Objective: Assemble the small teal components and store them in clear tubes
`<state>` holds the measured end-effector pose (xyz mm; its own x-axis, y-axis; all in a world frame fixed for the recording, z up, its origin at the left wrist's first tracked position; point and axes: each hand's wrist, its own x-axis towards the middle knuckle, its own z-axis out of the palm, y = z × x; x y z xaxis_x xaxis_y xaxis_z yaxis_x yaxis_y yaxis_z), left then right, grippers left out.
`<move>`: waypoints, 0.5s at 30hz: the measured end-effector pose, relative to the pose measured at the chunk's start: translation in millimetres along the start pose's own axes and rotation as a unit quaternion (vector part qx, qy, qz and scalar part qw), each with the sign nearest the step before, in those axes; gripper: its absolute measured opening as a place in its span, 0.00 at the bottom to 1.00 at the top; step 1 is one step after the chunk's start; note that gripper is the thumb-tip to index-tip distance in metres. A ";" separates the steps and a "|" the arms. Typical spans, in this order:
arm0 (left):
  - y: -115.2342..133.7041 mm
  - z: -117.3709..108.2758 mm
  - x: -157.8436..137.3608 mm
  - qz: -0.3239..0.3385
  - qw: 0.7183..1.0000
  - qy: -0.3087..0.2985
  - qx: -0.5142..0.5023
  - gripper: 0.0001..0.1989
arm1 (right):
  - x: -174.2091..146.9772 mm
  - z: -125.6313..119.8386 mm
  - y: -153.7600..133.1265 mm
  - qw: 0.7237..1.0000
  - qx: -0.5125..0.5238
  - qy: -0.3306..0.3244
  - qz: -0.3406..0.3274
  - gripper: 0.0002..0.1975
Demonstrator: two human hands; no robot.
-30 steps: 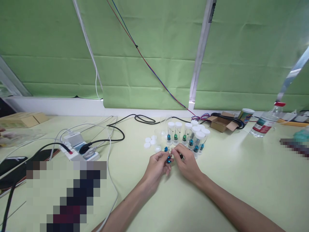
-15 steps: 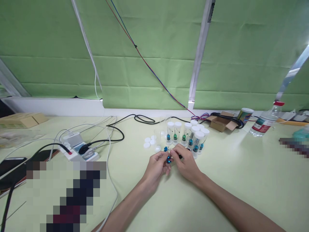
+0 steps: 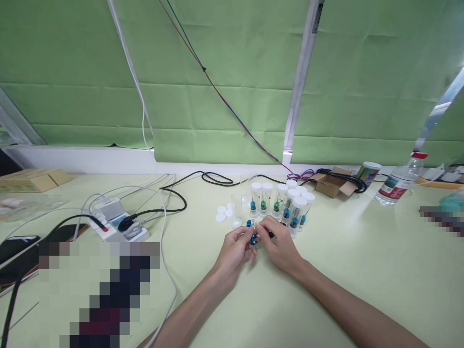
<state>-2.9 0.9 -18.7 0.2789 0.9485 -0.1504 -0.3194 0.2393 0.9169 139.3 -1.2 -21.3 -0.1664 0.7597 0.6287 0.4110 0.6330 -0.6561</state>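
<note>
My left hand [image 3: 232, 250] is closed on a small shiny blue metallic part [image 3: 253, 239], held just above the table. Close against it, my right hand [image 3: 280, 245] has its fingers pinched together at the part's upper end; what they grip is too small to make out. A bit of dark material shows under the right fingers. Just beyond my hands stand several clear tubes with white caps [image 3: 299, 202], each with a blue or green piece inside. Loose white caps [image 3: 221, 218] lie to the left, beside uncapped clear tubes [image 3: 237, 208].
A white power strip [image 3: 137, 233] with plugs and cables lies at the left, and a white cable [image 3: 164, 251] runs towards my left forearm. At the back right are an open cardboard box [image 3: 331, 186], a can [image 3: 369, 173] and a plastic bottle [image 3: 395, 186].
</note>
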 end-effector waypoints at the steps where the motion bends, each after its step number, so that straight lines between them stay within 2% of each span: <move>1: 0.2 -0.3 -0.2 0.000 1.000 -0.001 0.000 0.11 | 0.1 0.0 0.0 1.000 0.000 0.000 0.000 0.13; 15: 2.6 1.7 -2.7 -0.012 1.000 -0.006 -0.020 0.10 | -0.1 0.2 0.3 1.000 0.004 0.005 -0.003 0.13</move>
<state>-2.9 -1.4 -15.3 0.2980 0.9399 -0.1668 -0.3480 0.2696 0.8979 139.3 -1.1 -21.6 -0.1592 0.7545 0.6368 0.4032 0.6384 -0.6556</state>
